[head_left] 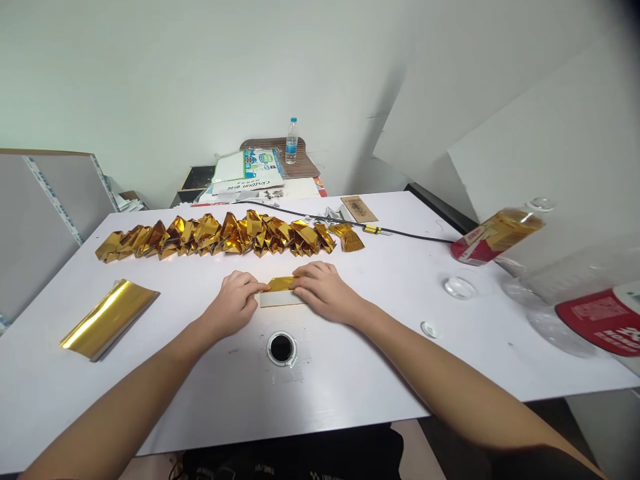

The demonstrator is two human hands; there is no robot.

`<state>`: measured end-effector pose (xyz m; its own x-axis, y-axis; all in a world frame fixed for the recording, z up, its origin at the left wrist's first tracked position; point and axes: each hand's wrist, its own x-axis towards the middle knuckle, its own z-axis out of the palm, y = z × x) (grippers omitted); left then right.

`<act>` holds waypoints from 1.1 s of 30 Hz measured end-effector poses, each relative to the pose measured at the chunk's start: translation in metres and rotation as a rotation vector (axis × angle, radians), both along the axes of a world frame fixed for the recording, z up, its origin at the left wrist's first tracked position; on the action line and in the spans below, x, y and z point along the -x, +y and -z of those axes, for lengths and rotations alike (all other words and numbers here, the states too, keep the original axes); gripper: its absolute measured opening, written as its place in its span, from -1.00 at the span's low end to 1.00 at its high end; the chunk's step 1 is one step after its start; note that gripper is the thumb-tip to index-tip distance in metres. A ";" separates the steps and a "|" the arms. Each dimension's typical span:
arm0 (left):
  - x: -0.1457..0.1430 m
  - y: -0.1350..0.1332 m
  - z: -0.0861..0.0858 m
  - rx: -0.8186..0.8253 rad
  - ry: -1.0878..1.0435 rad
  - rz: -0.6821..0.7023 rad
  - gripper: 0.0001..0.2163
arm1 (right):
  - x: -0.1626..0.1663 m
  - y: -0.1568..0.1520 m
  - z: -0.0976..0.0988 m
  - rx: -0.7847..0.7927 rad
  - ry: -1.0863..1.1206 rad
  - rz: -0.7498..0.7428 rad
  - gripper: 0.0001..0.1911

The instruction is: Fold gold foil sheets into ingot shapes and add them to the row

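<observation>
A small sheet of gold foil paper [281,285] lies on the white table, its far part folded to show gold and its near part showing the pale back. My left hand [234,300] is closed at its left end, index finger and thumb pressing the corner of the fold. My right hand [324,291] covers the right end, fingers together and pressed on the fold. That end of the paper is hidden under it. Beyond both hands stretches a long row of folded gold paper pieces [215,237]. A stack of gold foil sheets [111,319] lies to the left.
A round black-centred hole [281,348] is in the table before me. At right stand a tilted bottle of amber liquid [500,233], a large clear bottle with red label [595,313], and a clear lid [459,288]. A black cable [410,235] crosses the back.
</observation>
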<state>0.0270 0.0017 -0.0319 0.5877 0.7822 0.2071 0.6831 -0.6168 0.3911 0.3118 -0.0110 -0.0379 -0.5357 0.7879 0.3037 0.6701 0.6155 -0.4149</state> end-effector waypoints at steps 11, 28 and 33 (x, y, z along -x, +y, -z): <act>-0.011 0.002 -0.003 0.005 -0.080 0.027 -0.87 | 0.018 0.008 0.006 0.072 0.160 0.135 -0.81; -0.024 -0.007 -0.016 0.254 -0.354 -0.098 -0.77 | 0.023 0.000 0.001 0.112 0.370 0.016 -0.79; -0.023 -0.007 -0.019 0.237 -0.478 -0.185 -0.72 | 0.018 0.003 0.005 0.542 0.771 0.101 -0.60</act>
